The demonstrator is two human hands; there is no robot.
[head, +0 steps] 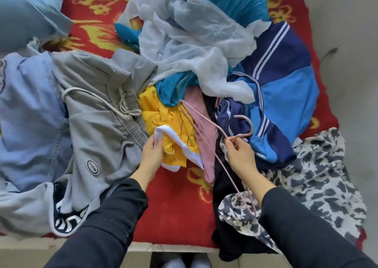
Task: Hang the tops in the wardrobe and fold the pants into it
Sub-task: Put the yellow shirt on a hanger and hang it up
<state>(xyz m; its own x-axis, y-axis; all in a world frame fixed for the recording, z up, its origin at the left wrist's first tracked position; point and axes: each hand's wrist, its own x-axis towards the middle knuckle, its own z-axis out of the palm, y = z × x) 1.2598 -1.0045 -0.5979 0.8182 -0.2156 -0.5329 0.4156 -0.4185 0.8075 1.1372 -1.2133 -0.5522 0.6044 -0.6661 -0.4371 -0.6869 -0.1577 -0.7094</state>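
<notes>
Right now, gripping the yellow top (161, 114) with the left hand (152, 155): thumb laid over its white band, other fingers curled beneath the cloth and hidden. Bright yellow, smooth and slightly shiny, crumpled, with a broad white trim along the edge and thin dark lines near the middle; bunched just beyond the left fingertips and spilling to their right.

Pinching the pink hanger (251, 127) with the right hand (241, 157), thumb and forefinger closed on the thin neck just under the hook, other fingers loosely bent. Hook curling just beyond the right fingertips, over the navy and blue track jacket (282, 77) with white stripes. One slim arm of the hanger slanting away from the fingers toward a teal pleated garment (173, 87), its end tucked under that cloth; the other running back along the right wrist onto a black-and-white patterned garment (319, 175).

Between the two sets of fingers, a dusty pink garment (204, 128) beside the yellow one, and nearer the wrists a bare strip of the red blanket (176, 206) with yellow flowers. Left of the left fingers, touching the yellow top, grey sweatpants (98, 108) with a pale drawstring and an oval patch; farther left, light blue denim (30, 108), possibly jeans, though too rumpled to tell. Well beyond both hands, a sheer pale cloth (184, 42) heaped over the teal. Both forearms in black sleeves (106, 226).
</notes>
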